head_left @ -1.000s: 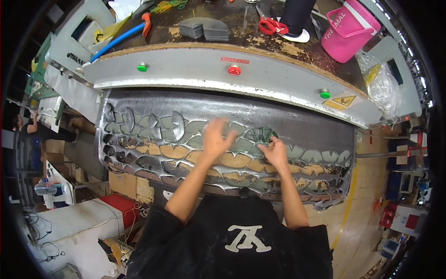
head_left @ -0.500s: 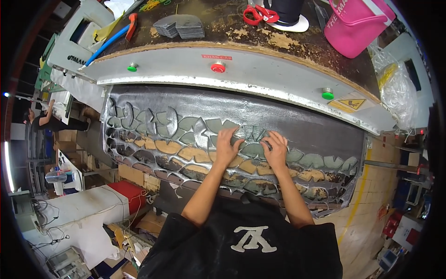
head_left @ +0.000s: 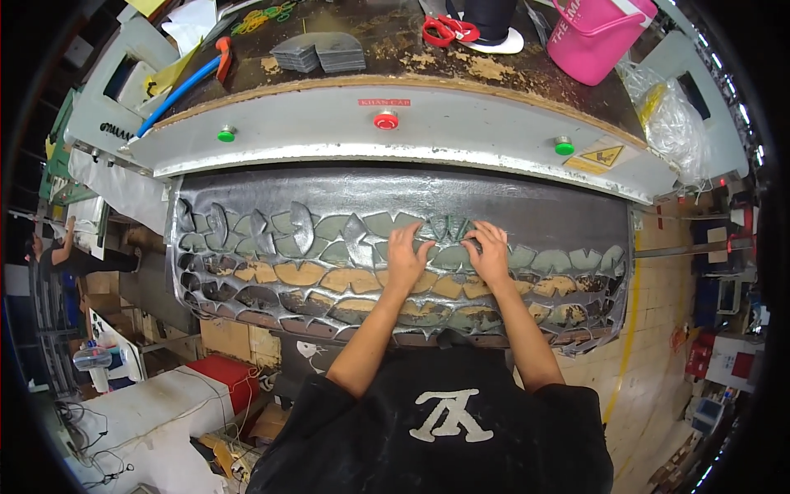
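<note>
A dark, shiny sheet of material (head_left: 329, 183) lies under the press beam, with rows of cut-out shapes along its near half. My left hand (head_left: 406, 253) and my right hand (head_left: 491, 249) rest on it, facing each other. Between them sits what looks like a cutting die (head_left: 448, 230), a low outline with thin dark green edges. My curved fingers and thumbs grip its left and right sides, hiding its ends. Left of my hands, loose curled pieces (head_left: 302, 228) of the sheet stand up from the cut rows.
The grey press beam (head_left: 461, 136) spans just beyond the sheet, with a red button (head_left: 386, 121) and green buttons (head_left: 564, 146). On top are stacked grey cut pieces (head_left: 319, 54), red scissors (head_left: 449, 31), a blue-handled hammer (head_left: 185, 90) and a pink bucket (head_left: 594, 41). Someone (head_left: 62, 251) works at far left.
The view has shifted slightly, so the press and sheet appear moved and turned. Both hands keep the same hold on the die, which stays at about the same spot on the sheet.
</note>
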Tool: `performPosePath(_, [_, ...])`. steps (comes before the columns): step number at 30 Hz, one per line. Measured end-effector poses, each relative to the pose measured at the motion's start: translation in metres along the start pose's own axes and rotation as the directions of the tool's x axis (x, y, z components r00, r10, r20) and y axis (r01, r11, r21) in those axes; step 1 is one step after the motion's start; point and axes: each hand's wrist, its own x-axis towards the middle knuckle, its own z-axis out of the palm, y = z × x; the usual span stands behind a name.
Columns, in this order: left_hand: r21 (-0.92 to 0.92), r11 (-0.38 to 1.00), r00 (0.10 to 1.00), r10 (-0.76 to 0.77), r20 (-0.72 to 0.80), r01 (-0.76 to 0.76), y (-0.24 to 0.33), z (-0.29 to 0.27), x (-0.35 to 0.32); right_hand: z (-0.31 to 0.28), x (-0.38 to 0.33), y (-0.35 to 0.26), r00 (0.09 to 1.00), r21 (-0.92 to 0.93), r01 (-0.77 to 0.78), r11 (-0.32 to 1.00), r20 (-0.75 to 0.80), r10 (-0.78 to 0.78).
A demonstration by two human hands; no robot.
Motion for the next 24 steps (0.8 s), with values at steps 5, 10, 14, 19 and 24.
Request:
performPosePath(5, [-0.014,1.000,0.999,-0.012,0.051,0.012,-0.006,-0.002,0.002,0.001,0.001,0.001,1.000,0.013,-0.001,1.000,-0.007,0.001])
performPosePath(10, [0.004,1.000,1.000,-0.016,0.023,0.016,0.008,-0.018,0.017,-0.018,0.028,-0.019,0.998,0.103,-0.068,0.992,0.005,0.068])
performPosePath(14, [0.017,1.000,0.998,-0.008,0.066,0.007,0.045,-0.052,0.021,-0.079,0.071,-0.005,0.993,0.230,-0.109,0.967,-0.009,0.115])
performPosePath(19, [-0.087,0.980,0.871,-0.119,0.476,0.181,0.051,-0.077,0.010,-0.170,0.162,0.047,0.914,0.272,-0.386,0.882,-0.016,0.405])
performPosePath(24, [0.166,0.980,0.792,-0.013,0.610,-0.112,0.052,-0.083,0.008,-0.170,0.145,0.017,0.963,0.303,-0.253,0.919,0.171,0.208])
